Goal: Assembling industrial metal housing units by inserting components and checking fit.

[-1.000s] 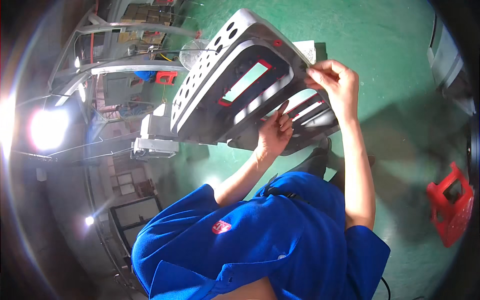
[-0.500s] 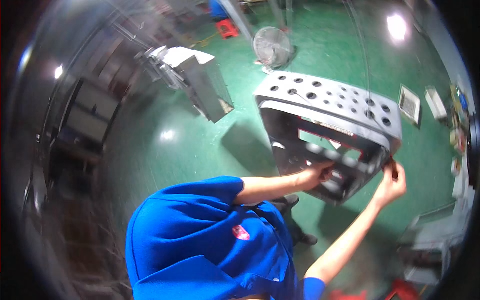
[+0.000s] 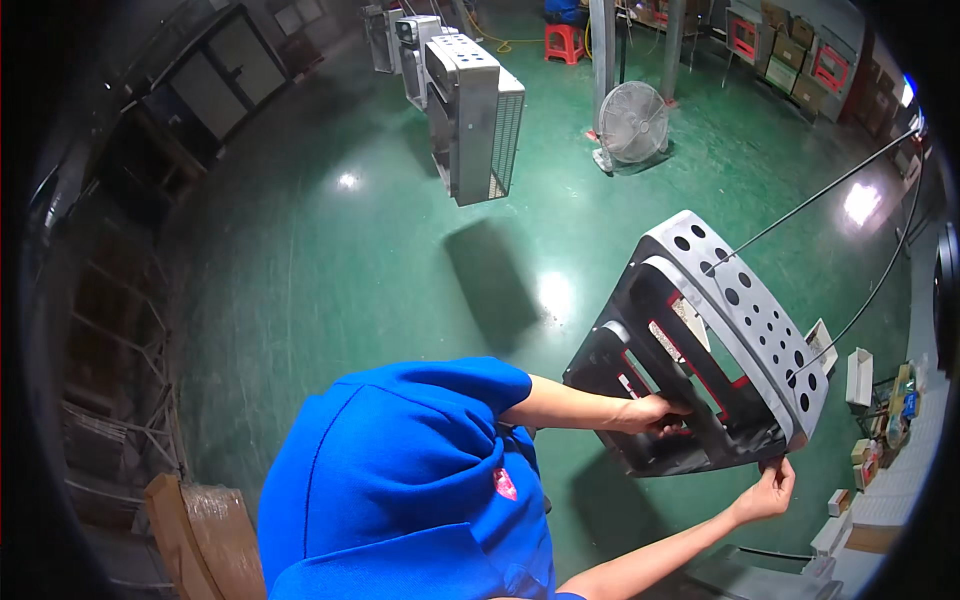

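Note:
A large grey metal housing (image 3: 765,310), its top face pierced with round holes, is tilted in front of me at the right. Black cords run from its top up to the right. Its open side shows dark crossbars and red-edged rectangular cutouts. My left hand (image 3: 650,413) reaches into that open side, its fingers curled round an inner dark bar. At the housing's lower right corner, my right hand (image 3: 768,490) is closed with the fingertips pressed against the edge. Any small part between those fingertips is too small to make out.
Similar metal cabinets (image 3: 470,120) stand ahead to the left on the green floor. A round fan (image 3: 633,122) stands beside a post, with a red stool (image 3: 564,43) behind it. Trays and small boxes line the right side. A brown board (image 3: 180,540) leans at the lower left.
My view has swung, so the housing appears lower, farther right and more steeply tilted. Both hands stay at the housing, the right one still at its corner.

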{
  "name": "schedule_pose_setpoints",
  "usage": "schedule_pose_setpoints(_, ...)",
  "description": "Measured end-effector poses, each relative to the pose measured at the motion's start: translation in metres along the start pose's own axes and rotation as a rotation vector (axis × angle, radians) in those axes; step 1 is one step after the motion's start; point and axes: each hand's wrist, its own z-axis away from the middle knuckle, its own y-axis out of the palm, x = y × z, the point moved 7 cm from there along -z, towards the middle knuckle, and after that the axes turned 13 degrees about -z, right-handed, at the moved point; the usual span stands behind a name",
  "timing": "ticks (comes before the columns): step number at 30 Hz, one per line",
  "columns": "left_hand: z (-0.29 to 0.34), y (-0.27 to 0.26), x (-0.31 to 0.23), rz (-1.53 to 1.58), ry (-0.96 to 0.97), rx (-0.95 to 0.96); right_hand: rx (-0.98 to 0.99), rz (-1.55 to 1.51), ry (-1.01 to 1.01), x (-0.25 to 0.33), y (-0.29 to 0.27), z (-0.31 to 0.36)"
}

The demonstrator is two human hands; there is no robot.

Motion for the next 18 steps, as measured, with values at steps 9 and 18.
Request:
schedule_pose_setpoints(9, 0.025, 0.026, 0.014, 0.161, -0.136, 0.227, 0.076, -0.005, 0.204, -0.001, 0.002, 0.069)
schedule_pose_setpoints(18, 0.007, 0.021, 0.103, 0.134, -0.402, 0.167, 0.717, 0.412, -0.032, -0.002, 0.059, 0.161)
